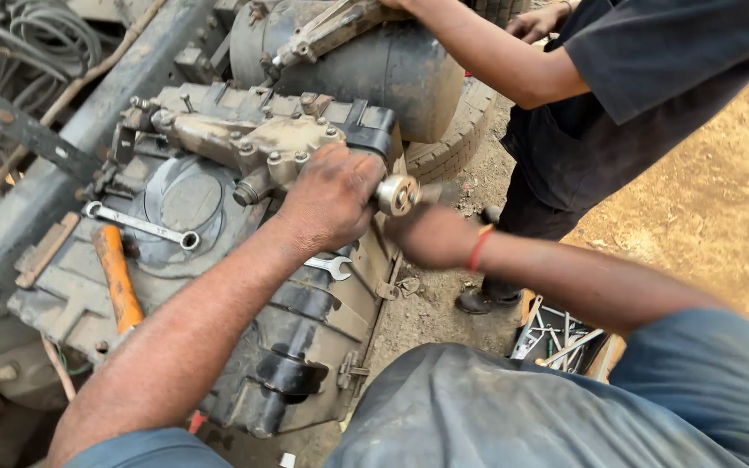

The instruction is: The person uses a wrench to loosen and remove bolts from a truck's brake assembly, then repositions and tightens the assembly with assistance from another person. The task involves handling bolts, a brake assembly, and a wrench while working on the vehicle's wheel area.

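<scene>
Gripping socket tool [398, 194] w/ L hand [331, 198], R hand [431, 236] on gearbox [218, 225].

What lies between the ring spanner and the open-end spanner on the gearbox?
The left hand and its forearm cross between the ring spanner and open-end spanner, in the head view.

No packages, labels, signs or screens are showing anywhere in the head view.
</scene>
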